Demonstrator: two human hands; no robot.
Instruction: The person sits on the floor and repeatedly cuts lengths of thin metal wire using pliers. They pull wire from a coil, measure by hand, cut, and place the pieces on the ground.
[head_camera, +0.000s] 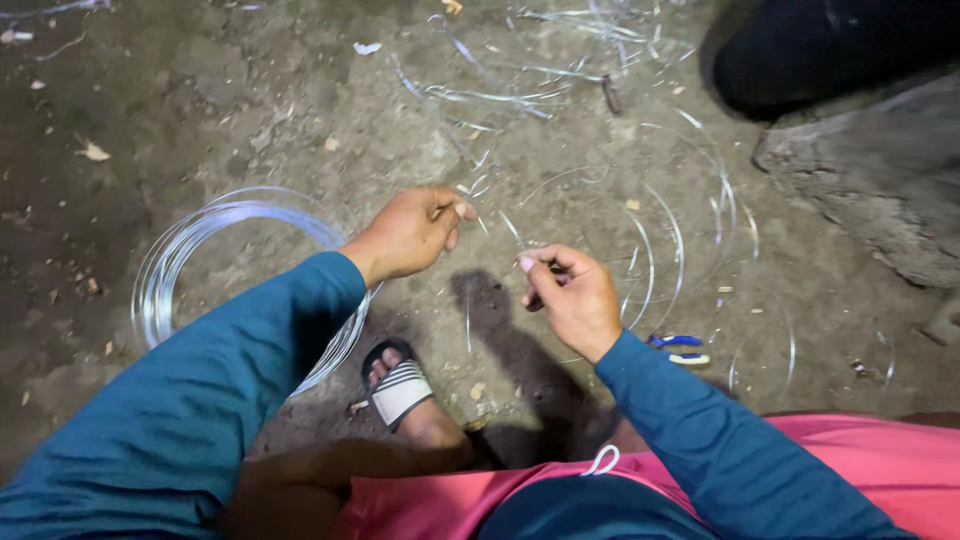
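**Thin silver wire, pinched at both ends over the dirt**

Thin silver wire strand runs between the two hands, just above the ground in the middle of the scene. The left hand has thumb and forefinger closed on one end, the rest of the fingers curled in. The right hand is closed too, fingertips nipping the other end, and something dark sits in its grip (can't tell what, too small). Holding it at both ends like that looks like it keeps the springy strand straight and under control.

The big coil of shiny silver wire lies flat on the left, partly under the teal sleeve, close enough to draw from. Loose cut loops of the same wire are scattered right and far, so that side is cluttered. A pair of blue-handled pliers lies just right of the right wrist, within easy reach.

Near edge is boxed in by the black-and-white striped sandal and pink shorts. A grey rock slab blocks the far right. The barest dirt is far left.
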